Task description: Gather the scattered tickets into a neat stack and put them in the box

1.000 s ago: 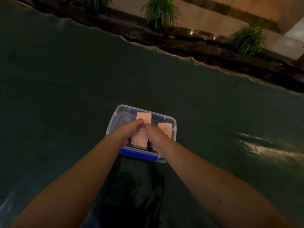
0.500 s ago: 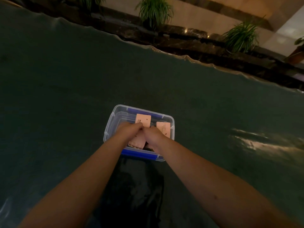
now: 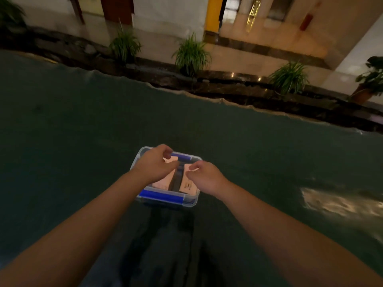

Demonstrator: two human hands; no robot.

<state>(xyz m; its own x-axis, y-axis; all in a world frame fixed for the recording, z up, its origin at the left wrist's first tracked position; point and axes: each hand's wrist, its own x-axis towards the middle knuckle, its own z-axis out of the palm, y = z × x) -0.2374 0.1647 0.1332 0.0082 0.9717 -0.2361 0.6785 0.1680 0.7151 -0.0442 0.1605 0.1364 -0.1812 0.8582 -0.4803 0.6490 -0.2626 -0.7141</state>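
A clear plastic box (image 3: 187, 203) with blue clips stands on the dark green table cover. Inside it lie two piles of pink tickets: a left pile (image 3: 162, 182) and a right pile (image 3: 188, 186), with a dark gap between them. My left hand (image 3: 154, 163) hovers over the left pile with its fingers curled and apart, nothing in them. Over the box's right side, my right hand (image 3: 206, 176) is loosely curled and holds nothing either. Both hands hide part of the tickets.
The green table cover (image 3: 83, 131) stretches wide around the box, its wavy far edge (image 3: 228, 100) bordering a dark ledge with several potted plants (image 3: 191, 54). A bright reflection (image 3: 335, 204) lies on the cover at the right.
Both hands have let go of the tickets and lifted apart above the box. The left pile now lies flat inside. The camera has tilted up, showing more of the background.
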